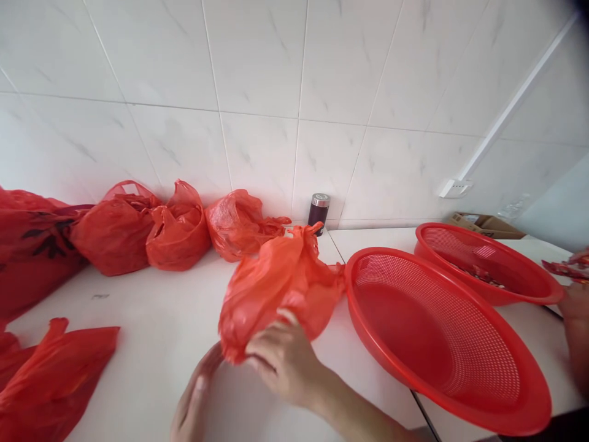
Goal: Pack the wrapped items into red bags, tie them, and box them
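Note:
A knotted red plastic bag [271,276] sits on the white table in front of me, its tied top pointing toward the wall. My right hand [285,362] is closed, pinching the bag's near side. At the bag's lower left corner is my left hand [197,393], its fingers stretched out along the edge; whether they touch the plastic I cannot tell. What the bag contains is hidden. Just right of it stands a red plastic basket [405,325] with a perforated wall and nothing inside, tilted in view.
Several filled red bags, such as one tied bag [177,236], line the wall at left; another red bag [69,374] lies nearer. Behind are a dark flask [318,212], a second basket [492,261] holding small items, and a cardboard box [488,225]. Another person's hand [575,307] shows at right.

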### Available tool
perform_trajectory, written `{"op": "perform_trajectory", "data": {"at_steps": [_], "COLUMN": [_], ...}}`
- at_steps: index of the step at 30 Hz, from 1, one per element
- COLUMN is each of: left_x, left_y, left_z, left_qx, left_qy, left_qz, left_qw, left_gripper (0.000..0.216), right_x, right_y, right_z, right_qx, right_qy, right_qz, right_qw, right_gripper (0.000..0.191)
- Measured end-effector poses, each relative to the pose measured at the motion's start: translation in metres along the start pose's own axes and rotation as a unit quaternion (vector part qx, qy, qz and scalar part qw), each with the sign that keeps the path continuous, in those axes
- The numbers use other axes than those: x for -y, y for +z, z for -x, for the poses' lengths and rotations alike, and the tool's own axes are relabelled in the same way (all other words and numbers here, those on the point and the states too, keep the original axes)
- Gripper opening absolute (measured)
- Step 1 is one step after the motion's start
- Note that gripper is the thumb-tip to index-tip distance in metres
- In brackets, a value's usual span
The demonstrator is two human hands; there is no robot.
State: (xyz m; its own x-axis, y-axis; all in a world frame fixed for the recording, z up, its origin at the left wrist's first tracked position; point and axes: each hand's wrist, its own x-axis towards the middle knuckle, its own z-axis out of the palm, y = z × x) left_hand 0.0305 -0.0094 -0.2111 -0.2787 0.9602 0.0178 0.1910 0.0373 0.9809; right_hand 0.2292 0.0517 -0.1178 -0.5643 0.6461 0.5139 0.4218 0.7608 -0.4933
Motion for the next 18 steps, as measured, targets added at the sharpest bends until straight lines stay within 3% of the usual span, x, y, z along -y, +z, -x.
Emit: {"op": "perform_trajectory", "data": {"at_steps": [4,8,12,15,18], "left_x": [-0.013,-0.026,-0.023,-0.013,-0.003], "left_y": [-0.002,-0.004,-0.023,-0.042,-0.054], "left_z": [0.000,0.002,0.004,0.005,0.007], "left_qx": [-0.025,-0.048,-0.169,-0.194,-0.200], "left_qy": [-0.108,-0.179,-0.235,-0.240,-0.202], "left_qz": [0.104,0.219,0.212,0.157,0.142], "left_qw": [0.988,0.958,0.933,0.938,0.948], "left_gripper": [0.060,0.045,0.042,0.046,0.045], "right_x": [0.021,0.012,-0.022,-0.055,-0.089], "right_y": [0.015,-0.006,-0.020,-0.007,0.013], "right_z": [0.023,0.027,0.024,0.019,0.009], "right_qx": [0.074,0.019,-0.105,-0.071,-0.018], "right_qy": [-0.005,0.024,0.102,0.151,0.231], "right_qz": [-0.071,-0.082,-0.013,0.093,0.160], "right_qw": [0.995,0.996,0.989,0.982,0.959], "right_gripper": [0.003,0.011,0.020,0.037,0.061]}}
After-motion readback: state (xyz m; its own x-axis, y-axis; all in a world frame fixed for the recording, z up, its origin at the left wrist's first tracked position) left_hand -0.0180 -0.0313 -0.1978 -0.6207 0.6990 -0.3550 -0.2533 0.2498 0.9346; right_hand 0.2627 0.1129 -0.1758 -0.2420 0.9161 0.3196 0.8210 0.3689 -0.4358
